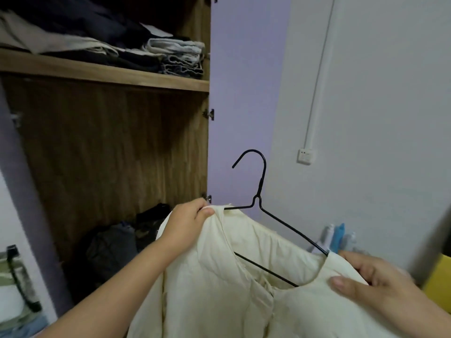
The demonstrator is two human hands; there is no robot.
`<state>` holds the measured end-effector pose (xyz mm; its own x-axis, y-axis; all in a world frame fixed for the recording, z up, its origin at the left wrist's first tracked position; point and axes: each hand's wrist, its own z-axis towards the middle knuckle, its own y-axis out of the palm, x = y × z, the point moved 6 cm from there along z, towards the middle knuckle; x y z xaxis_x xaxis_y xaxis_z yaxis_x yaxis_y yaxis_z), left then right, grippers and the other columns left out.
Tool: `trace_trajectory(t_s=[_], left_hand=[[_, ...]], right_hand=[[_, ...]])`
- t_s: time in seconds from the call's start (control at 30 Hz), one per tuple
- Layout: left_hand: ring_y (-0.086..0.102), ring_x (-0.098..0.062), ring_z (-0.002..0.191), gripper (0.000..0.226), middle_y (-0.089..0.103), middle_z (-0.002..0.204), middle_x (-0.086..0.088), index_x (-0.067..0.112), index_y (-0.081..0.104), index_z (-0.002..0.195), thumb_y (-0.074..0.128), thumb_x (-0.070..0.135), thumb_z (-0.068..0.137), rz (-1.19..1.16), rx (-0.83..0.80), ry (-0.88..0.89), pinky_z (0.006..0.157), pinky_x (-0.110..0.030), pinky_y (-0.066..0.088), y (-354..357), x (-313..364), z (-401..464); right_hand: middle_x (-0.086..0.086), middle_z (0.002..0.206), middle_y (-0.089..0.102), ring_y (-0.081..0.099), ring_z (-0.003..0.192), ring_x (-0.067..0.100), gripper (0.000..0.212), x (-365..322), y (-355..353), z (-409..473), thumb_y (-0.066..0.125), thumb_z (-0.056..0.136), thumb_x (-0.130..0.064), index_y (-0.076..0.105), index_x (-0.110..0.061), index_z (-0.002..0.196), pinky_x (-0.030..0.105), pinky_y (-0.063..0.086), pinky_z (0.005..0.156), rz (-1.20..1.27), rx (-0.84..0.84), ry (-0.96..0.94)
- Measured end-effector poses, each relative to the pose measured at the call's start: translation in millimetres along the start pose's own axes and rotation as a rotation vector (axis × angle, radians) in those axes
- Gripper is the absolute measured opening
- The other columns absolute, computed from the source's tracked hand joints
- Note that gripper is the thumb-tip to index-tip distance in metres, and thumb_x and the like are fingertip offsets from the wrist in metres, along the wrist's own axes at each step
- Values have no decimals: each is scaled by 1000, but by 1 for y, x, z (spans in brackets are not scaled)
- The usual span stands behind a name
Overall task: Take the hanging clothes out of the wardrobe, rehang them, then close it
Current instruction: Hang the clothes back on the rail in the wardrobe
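Observation:
A cream quilted garment (231, 284) is held up in front of the open wooden wardrobe (109, 147). A black wire hanger (261, 198) sits inside its neckline, hook pointing up and left, its bottom bar showing in the neck opening. My left hand (188, 223) grips the garment's left shoulder by the hanger's left end. My right hand (375, 279) pinches the right shoulder fabric between thumb and fingers, near the hanger's right end. The hanging space behind shows no clothes on a rail.
Folded clothes (175, 57) are stacked on the wardrobe's upper shelf (136, 78). Dark bags and clothing (117, 242) lie on its floor. The lilac door (244, 93) stands open at right. Bottles (338, 236) and a yellow object (439, 281) stand by the wall.

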<state>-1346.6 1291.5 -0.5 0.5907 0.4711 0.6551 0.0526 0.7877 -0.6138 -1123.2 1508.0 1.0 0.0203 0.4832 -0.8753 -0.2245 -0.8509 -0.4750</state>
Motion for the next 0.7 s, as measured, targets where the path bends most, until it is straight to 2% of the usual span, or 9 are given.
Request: trace_trajectory(t_s=[0.07, 0.17, 0.27, 0.33, 0.4, 0.47, 0.6, 0.63, 0.7], left_hand=[[46, -8, 62, 27, 49, 60, 9, 21, 49, 65, 52, 19, 92, 9, 35, -27, 55, -20, 31, -15, -19, 12], [51, -14, 67, 21, 54, 64, 6, 13, 57, 72, 52, 19, 92, 22, 91, -50, 57, -17, 32, -39, -50, 34], [56, -16, 75, 19, 60, 71, 4, 12, 61, 77, 51, 19, 91, 26, 120, -74, 65, -25, 40, -59, -81, 60], [57, -17, 80, 18, 62, 76, 4, 14, 62, 80, 50, 20, 92, 53, 147, -95, 73, -34, 45, -69, -102, 75], [57, -17, 85, 16, 62, 82, 7, 17, 62, 84, 49, 20, 93, 73, 204, -106, 79, -37, 47, -80, -119, 87], [57, -17, 96, 17, 63, 97, 6, 18, 64, 99, 48, 20, 94, 69, 269, -132, 88, -35, 46, -89, -135, 95], [41, -16, 128, 40, 47, 138, 1, 16, 45, 135, 46, 24, 96, 96, 342, -263, 105, -29, 33, -99, -166, 108], [38, -15, 131, 44, 42, 142, 1, 17, 41, 138, 46, 26, 96, 102, 337, -289, 107, -29, 31, -99, -174, 110], [34, -14, 134, 48, 38, 146, 2, 18, 36, 141, 46, 28, 95, 96, 303, -337, 109, -30, 30, -97, -189, 114]], right_hand=[[17, 67, 52, 47, 66, 13, 83, -13, 19, 22, 76, 42, -72, 62, -2, 85, 22, 33, 61, 58, -44, -24], [11, 64, 48, 43, 61, 14, 63, -28, 46, 60, 84, 45, -48, 60, 0, 78, 16, 31, 52, 188, -92, -42], [16, 60, 52, 49, 53, 17, 71, -38, 73, 99, 92, 31, -47, 62, 4, 72, 15, 37, 47, 348, -111, -39], [19, 58, 53, 52, 50, 17, 62, -42, 93, 125, 92, 36, -36, 63, 6, 71, 15, 39, 45, 426, -119, -30], [22, 64, 57, 54, 58, 21, 66, -47, 112, 149, 91, 36, -38, 64, 6, 77, 18, 40, 50, 424, -134, -43], [21, 68, 58, 53, 63, 22, 60, -53, 129, 173, 86, 39, -40, 66, 0, 79, 20, 40, 54, 400, -120, -55], [9, 59, 58, 51, 52, 15, 11, -73, 158, 224, 73, 70, -24, 67, -14, 68, 17, 39, 48, 356, -110, -77], [5, 57, 58, 51, 50, 14, 5, -77, 165, 238, 68, 69, -24, 68, -20, 66, 17, 39, 47, 338, -108, -83], [1, 54, 57, 50, 49, 13, 6, -82, 176, 266, 61, 62, -26, 66, -25, 64, 19, 38, 47, 308, -98, -105]])
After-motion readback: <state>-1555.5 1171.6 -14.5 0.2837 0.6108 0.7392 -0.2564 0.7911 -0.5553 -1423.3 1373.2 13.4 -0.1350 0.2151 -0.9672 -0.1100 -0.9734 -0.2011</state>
